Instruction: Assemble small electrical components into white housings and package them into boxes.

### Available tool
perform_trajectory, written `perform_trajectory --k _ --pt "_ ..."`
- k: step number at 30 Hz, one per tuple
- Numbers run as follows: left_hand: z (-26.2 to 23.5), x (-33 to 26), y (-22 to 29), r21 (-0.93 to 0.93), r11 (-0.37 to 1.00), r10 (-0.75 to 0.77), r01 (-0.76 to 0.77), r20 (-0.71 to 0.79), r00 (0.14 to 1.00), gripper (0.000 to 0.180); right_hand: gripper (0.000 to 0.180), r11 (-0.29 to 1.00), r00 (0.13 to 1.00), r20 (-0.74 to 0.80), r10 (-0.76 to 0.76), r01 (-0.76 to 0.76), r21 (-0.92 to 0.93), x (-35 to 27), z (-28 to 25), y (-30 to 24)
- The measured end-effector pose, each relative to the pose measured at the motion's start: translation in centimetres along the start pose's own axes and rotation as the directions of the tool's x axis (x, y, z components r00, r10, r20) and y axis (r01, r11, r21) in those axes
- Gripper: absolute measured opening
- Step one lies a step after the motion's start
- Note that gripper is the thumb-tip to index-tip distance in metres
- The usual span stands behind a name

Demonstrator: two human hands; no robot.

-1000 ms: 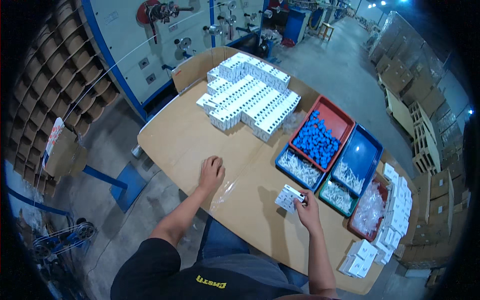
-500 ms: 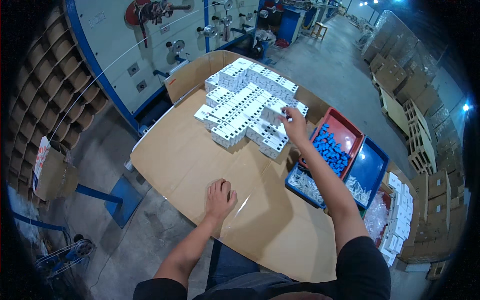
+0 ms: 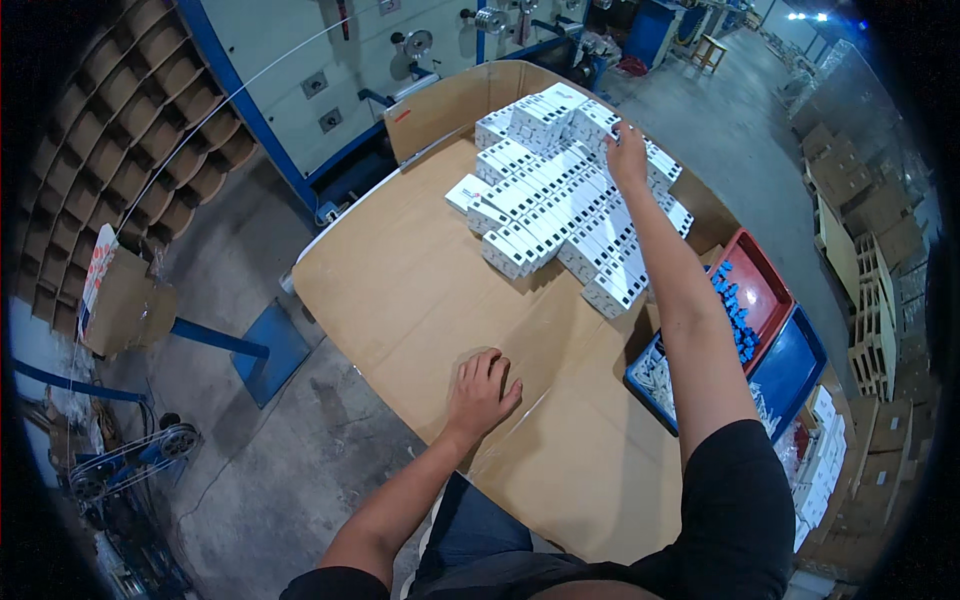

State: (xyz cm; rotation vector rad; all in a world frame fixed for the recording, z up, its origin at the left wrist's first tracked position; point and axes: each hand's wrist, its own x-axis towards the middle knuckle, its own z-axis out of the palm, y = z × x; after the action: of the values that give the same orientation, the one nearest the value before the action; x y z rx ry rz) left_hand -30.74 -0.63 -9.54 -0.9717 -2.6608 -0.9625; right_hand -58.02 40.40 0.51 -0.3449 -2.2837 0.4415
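Note:
Small white boxes [image 3: 545, 195] with dark square marks stand in tight rows on a cardboard-covered table [image 3: 400, 290], with a second layer on the far rows. Reaching out over the far right of this stack, my right hand [image 3: 627, 158] has its fingers closed at the end of a white box [image 3: 594, 122]; the hand partly hides the grip. My left hand [image 3: 482, 393] rests on the bare cardboard near the front edge, fingers loosely apart and holding nothing.
Right of the stack are a red tray [image 3: 755, 265] with blue plastic pieces [image 3: 738, 315], a blue tray [image 3: 795, 355], and another blue tray [image 3: 652, 380] with whitish pieces. More white boxes [image 3: 820, 460] lie beyond them. A large machine [image 3: 290, 60] borders the table's far left.
My right hand has moved farther away, from above the middle right of the stack to its far rows. My left hand stays on the cardboard. The view has shifted.

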Motion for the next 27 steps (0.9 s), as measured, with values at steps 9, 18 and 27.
perform_trajectory --k 9,18,27 --pt "-0.1 -0.1 0.0 0.0 1.0 -0.016 0.016 0.028 0.999 0.04 0.022 0.994 0.993 0.079 -0.085 0.09 -0.066 0.4 2.3 -0.5" --pt "-0.1 0.0 0.0 0.029 0.999 -0.029 0.027 0.046 0.999 0.043 0.021 0.977 0.993 0.056 -0.104 0.112 -0.184 1.1 3.4 -1.4" --pt "-0.2 -0.1 0.1 -0.022 1.0 0.013 -0.012 0.017 1.0 0.043 0.045 0.987 0.998 0.011 -0.055 0.056 -0.147 -1.0 1.0 -3.0"
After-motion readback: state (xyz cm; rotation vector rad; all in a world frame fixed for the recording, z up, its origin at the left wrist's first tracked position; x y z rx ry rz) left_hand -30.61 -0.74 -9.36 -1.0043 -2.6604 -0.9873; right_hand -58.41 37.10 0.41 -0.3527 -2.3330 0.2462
